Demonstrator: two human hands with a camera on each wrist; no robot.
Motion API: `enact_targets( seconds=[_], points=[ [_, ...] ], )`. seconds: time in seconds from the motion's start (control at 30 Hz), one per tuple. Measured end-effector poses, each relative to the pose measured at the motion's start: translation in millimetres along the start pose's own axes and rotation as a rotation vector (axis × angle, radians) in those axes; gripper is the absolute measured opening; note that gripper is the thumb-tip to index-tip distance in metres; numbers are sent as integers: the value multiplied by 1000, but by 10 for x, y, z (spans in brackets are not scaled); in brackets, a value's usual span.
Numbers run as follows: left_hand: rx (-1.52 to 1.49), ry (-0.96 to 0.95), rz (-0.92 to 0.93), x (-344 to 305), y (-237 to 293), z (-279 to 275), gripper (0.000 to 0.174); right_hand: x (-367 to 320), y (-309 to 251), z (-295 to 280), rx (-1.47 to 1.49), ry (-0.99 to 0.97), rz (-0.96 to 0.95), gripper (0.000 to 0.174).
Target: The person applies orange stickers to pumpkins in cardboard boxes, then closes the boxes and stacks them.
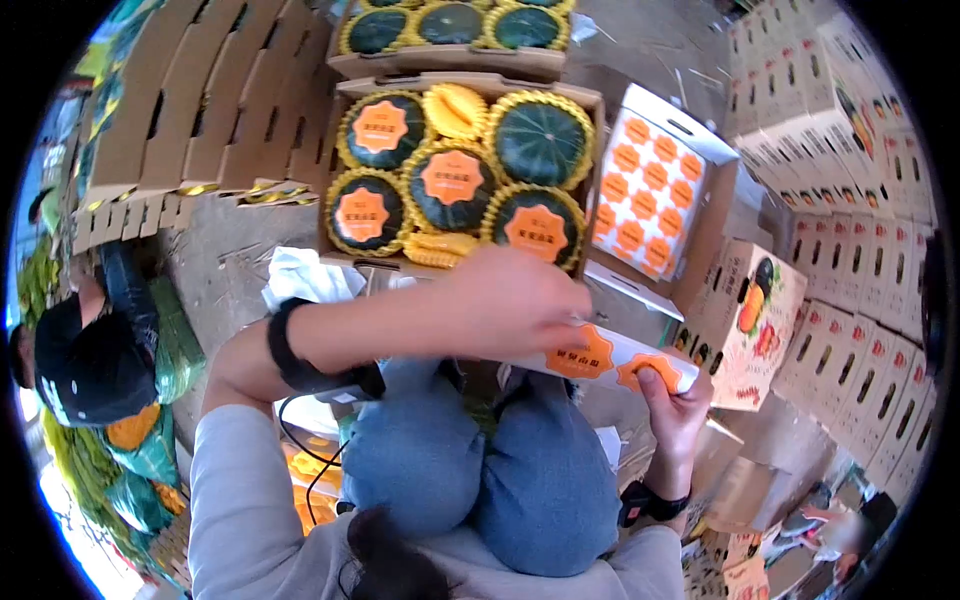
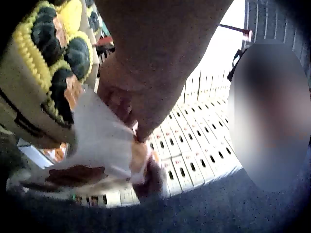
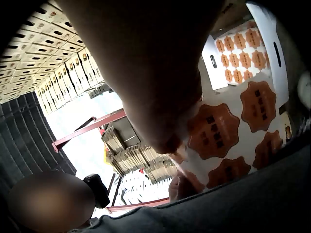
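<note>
My right hand (image 1: 680,400) grips one end of a white sheet of orange scalloped stickers (image 1: 630,366), its thumb lying on top. Reaching across from the left, my left hand (image 1: 525,300) has curled fingers at the sheet's upper edge, beside an orange sticker (image 1: 582,352). The left wrist view shows the sheet (image 2: 104,133) bent under that hand. Just beyond the hands, an open carton (image 1: 335,215) holds several dark green squashes in yellow foam nets. Most wear an orange label; the squash at upper right (image 1: 541,140) shows bare skin.
Right of the carton, a white-lined box (image 1: 712,150) contains another sheet of orange stickers (image 1: 648,195). A second carton of squashes (image 1: 450,60) stands behind. Cardboard trays (image 1: 180,95) are stacked at left, printed cartons (image 1: 860,330) at right. Someone in a black cap (image 1: 90,365) is at left.
</note>
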State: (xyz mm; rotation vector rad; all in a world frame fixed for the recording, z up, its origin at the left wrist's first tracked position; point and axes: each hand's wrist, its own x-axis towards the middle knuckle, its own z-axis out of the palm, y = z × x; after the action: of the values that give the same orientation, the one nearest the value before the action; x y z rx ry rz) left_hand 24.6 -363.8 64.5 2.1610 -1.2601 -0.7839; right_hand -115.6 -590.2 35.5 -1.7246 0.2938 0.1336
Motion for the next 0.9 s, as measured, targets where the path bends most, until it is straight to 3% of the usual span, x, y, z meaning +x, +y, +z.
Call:
enact_targets(
  seconds=[0.07, 0.17, 0.27, 0.3, 0.33, 0.4, 0.5, 0.6, 0.63, 0.73, 0.8, 0.87, 0.9],
  points=[
    [241, 130, 98, -60, 92, 150, 11, 47, 33, 29, -31, 8, -26, 11],
    [657, 642, 456, -49, -15, 343, 15, 128, 131, 64, 37, 146, 150, 13],
    [489, 690, 589, 32, -140, 239, 19, 217, 261, 47, 72, 189, 208, 17],
    [437, 686, 478, 44, -188, 127, 20, 225, 289, 30, 86, 178, 207, 19],
    [221, 675, 175, 119, -182, 76, 20, 203, 283, 29, 81, 165, 182, 19],
    [-1, 533, 79, 192, -310, 116, 28, 138, 214, 86, 69, 133, 138, 20],
    [93, 180, 156, 133, -218, 191, 24, 126, 132, 141, 112, 132, 106, 18],
    [609, 627, 550, 82, -171, 246, 16, 194, 208, 101, 116, 165, 175, 19],
    [646, 673, 684, 88, -158, 243, 9, 228, 272, 80, 110, 179, 211, 19],
    [403, 661, 480, 81, -260, -15, 12, 411, 429, 49, 355, 285, 250, 22],
    [92, 783, 91, 342, -863, -220, 14, 430, 650, -85, 543, 245, 270, 27],
    [176, 691, -86, 444, -1104, -369, 20, 472, 781, -129, 684, 259, 289, 29],
    [271, 689, -83, 491, -1161, -394, 22, 482, 936, -171, 692, 260, 330, 36]
  ],
)
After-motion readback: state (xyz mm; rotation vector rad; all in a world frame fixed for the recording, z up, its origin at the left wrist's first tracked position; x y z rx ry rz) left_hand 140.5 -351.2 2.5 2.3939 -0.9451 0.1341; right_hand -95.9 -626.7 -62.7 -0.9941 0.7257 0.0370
